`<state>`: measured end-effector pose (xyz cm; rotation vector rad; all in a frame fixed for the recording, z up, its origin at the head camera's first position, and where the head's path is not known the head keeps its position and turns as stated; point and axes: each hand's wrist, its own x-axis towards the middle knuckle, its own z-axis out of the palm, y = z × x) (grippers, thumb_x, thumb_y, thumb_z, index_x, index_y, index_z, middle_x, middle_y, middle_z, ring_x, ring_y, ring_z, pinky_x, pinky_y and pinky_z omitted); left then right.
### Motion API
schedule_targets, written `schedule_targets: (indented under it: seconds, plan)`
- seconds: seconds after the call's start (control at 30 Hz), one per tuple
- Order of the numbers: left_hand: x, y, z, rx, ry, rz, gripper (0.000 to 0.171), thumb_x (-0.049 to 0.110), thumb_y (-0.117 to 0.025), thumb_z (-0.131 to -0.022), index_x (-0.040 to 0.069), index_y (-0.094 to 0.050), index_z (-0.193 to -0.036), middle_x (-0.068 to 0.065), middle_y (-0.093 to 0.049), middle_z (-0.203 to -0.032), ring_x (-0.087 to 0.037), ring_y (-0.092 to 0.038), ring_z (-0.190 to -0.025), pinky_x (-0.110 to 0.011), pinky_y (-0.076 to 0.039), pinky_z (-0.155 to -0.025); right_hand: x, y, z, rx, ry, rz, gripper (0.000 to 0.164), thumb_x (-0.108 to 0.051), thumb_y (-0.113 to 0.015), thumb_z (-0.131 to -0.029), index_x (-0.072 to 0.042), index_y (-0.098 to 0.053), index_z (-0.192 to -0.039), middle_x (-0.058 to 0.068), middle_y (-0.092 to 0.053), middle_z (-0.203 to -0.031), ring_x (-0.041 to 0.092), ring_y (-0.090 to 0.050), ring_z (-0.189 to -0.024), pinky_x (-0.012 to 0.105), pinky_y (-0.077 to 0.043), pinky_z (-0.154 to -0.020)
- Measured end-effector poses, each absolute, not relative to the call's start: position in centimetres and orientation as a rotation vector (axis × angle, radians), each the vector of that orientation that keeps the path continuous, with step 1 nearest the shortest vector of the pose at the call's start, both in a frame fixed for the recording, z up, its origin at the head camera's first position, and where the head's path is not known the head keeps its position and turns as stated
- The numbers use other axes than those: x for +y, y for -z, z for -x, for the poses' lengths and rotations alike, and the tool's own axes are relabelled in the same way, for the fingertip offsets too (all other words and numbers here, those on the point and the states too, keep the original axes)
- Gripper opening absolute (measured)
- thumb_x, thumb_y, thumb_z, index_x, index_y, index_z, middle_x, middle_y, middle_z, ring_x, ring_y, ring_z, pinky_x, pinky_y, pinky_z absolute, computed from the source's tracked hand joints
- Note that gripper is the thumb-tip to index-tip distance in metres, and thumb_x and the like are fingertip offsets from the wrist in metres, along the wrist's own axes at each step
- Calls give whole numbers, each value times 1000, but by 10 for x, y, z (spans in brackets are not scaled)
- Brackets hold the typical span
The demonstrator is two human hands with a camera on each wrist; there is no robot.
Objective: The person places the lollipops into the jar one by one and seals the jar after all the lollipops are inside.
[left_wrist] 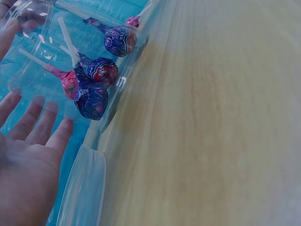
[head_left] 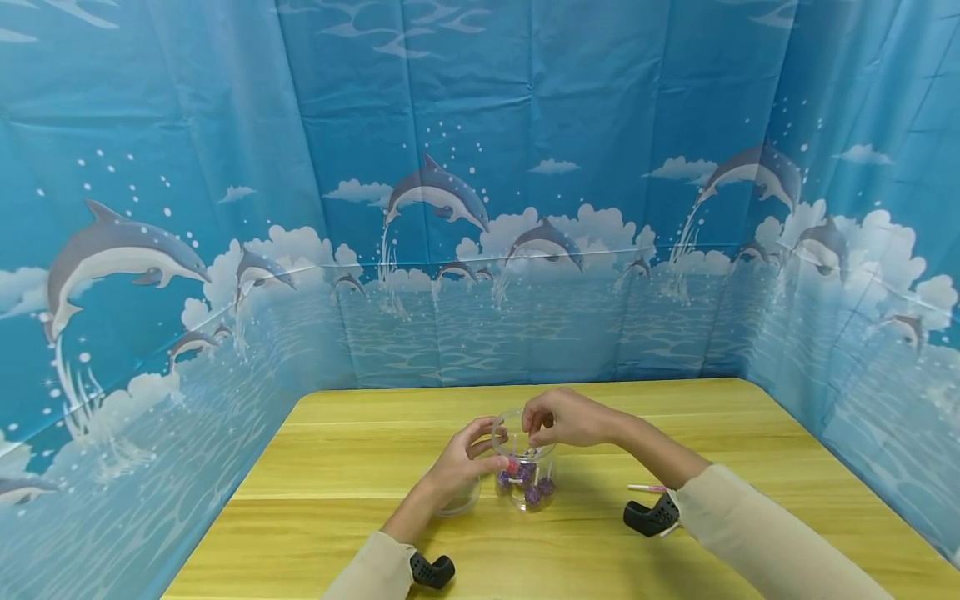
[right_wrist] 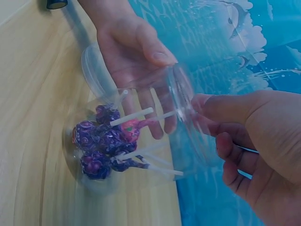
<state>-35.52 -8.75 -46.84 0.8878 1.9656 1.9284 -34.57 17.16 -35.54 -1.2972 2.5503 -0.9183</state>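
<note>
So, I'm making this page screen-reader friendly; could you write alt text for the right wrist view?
The left hand holds a clear jar of lollipops wrapped in purple and pink on a wooden table, while the right hand is at its rim. A clear lid lies beside the jar.

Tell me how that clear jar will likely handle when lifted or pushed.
The clear jar would probably be slippery, as it looks smooth and glossy. Its round body might roll if tipped onto its side. The lollipops inside lean at different angles with open space around them, so they would likely shift as it moves.
</note>
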Motion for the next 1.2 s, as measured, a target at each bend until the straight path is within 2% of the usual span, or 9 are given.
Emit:
schedule_targets:
  seconds: [0.1, 0.27, 0.4, 0.57, 0.7, 0.93, 1.07, 1.2]
  plan:
    - [-88, 469, 356, 1969, -1931, -882, 63, 20, -69, -102, 8, -40, -157, -22, -41, -155, -38, -40, -144, -44, -49, -106, 177, 351, 343, 2571, 910, 1287, 6, -8, -73, -98, -13, -72, -101, -7, -68, -93, 10, -68, -85, 32, -57, -73]
    - [-87, 470, 356, 1980, -1922, -888, 68, 22, -69, -102, 4, -37, -158, -14, -46, -153, -37, -42, -143, -44, -48, -106, 191, 345, 340, 2614, 932, 1267, 4, -13, -73, -99, -14, -73, -102, -7, -68, -93, 12, -67, -83, 33, -57, -71]
    - [-87, 470, 355, 1979, -1933, -886, 67, 20, -71, -101, 4, -39, -157, -15, -48, -151, -38, -43, -143, -44, -49, -106, 204, 344, 338, 2653, 937, 1256, 2, -12, -73, -98, -12, -73, -101, -7, -68, -92, 11, -66, -83, 33, -56, -71]
    - [-87, 468, 354, 1973, -1947, -889, 65, 13, -70, -101, 2, -38, -157, -18, -48, -151, -39, -43, -142, -43, -50, -104, 219, 345, 335, 2685, 944, 1234, 4, -14, -74, -98, -10, -73, -100, -8, -68, -92, 11, -66, -82, 32, -56, -71]
    - [-87, 466, 355, 1970, -1951, -886, 63, 5, -66, -101, 2, -37, -157, -17, -48, -150, -38, -44, -142, -41, -51, -103, 230, 345, 331, 2701, 946, 1196, 5, -19, -74, -99, -14, -73, -101, -8, -68, -93, 11, -66, -82, 32, -56, -71]
    - [-86, 465, 353, 1969, -1952, -896, 60, 4, -66, -101, 7, -41, -156, -15, -49, -150, -37, -44, -142, -42, -51, -103, 249, 347, 320, 2698, 970, 1172, 7, -17, -72, -100, -10, -73, -102, -6, -68, -94, 13, -66, -84, 33, -55, -70]
    - [-86, 467, 353, 1982, -1945, -886, 61, 9, -68, -101, 6, -41, -156, -18, -47, -151, -38, -44, -142, -42, -51, -104, 261, 352, 312, 2705, 977, 1164, 2, -15, -71, -101, -15, -73, -101, -8, -69, -92, 11, -66, -82, 33, -55, -68]
    - [-86, 468, 353, 1981, -1947, -883, 66, 15, -72, -100, 5, -40, -156, -22, -45, -152, -38, -44, -142, -43, -50, -104, 273, 362, 303, 2695, 1012, 1162, 5, -14, -70, -101, -18, -72, -101, -8, -69, -90, 11, -63, -75, 31, -54, -63]
